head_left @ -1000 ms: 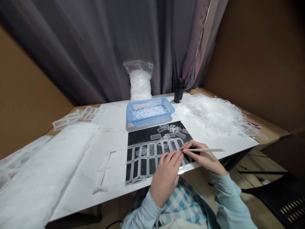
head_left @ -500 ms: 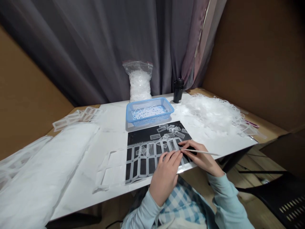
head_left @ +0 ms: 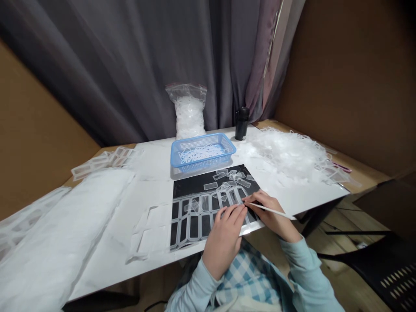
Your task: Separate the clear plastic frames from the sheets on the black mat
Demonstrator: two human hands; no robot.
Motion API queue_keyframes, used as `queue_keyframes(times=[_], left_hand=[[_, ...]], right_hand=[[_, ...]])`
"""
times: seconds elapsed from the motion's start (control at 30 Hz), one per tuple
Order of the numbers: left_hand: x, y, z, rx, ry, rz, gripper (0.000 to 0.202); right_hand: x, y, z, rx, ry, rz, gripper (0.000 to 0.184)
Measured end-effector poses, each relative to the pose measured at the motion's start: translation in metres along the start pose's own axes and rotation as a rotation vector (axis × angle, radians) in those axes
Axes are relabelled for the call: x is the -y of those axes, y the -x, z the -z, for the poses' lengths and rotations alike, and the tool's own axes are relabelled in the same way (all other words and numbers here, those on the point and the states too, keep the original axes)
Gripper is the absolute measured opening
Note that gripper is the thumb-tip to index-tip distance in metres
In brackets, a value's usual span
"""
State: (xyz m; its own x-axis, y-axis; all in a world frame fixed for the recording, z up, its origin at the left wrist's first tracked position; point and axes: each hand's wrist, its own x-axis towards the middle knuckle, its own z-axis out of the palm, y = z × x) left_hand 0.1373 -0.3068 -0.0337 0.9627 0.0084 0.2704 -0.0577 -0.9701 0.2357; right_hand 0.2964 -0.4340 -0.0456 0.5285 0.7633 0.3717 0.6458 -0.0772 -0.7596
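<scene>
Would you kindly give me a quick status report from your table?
Right hand pinching thin white stick; left hand on clear plastic frame sheet over black mat; loose clear rectangles just beyond.

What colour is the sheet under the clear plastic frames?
The sheet is black, best seen in the head view at its far edge.

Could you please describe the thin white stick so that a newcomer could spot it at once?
On the white table, find the black mat. The right hand at its near corner pinches the stick, the one long, thin thing among flat clear pieces.
</scene>
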Motion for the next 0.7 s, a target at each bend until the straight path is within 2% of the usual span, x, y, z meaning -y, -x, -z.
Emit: queue_keyframes(times=[0.3, 0.5, 0.7], left_hand=[[-0.001, 0.001, 0.0, 0.004, 0.012, 0.006, 0.075], [-0.001, 0.0, 0.001, 0.003, 0.021, 0.006, 0.075], [-0.001, 0.0, 0.0, 0.002, 0.021, 0.007, 0.073]], right_hand=[[0.007, -0.001, 0.002, -0.051, -0.03, -0.059, 0.019], [0.008, -0.003, 0.011, -0.022, -0.106, -0.131, 0.019], [0.005, -0.004, 0.01, 0.042, -0.132, -0.136, 0.018]])
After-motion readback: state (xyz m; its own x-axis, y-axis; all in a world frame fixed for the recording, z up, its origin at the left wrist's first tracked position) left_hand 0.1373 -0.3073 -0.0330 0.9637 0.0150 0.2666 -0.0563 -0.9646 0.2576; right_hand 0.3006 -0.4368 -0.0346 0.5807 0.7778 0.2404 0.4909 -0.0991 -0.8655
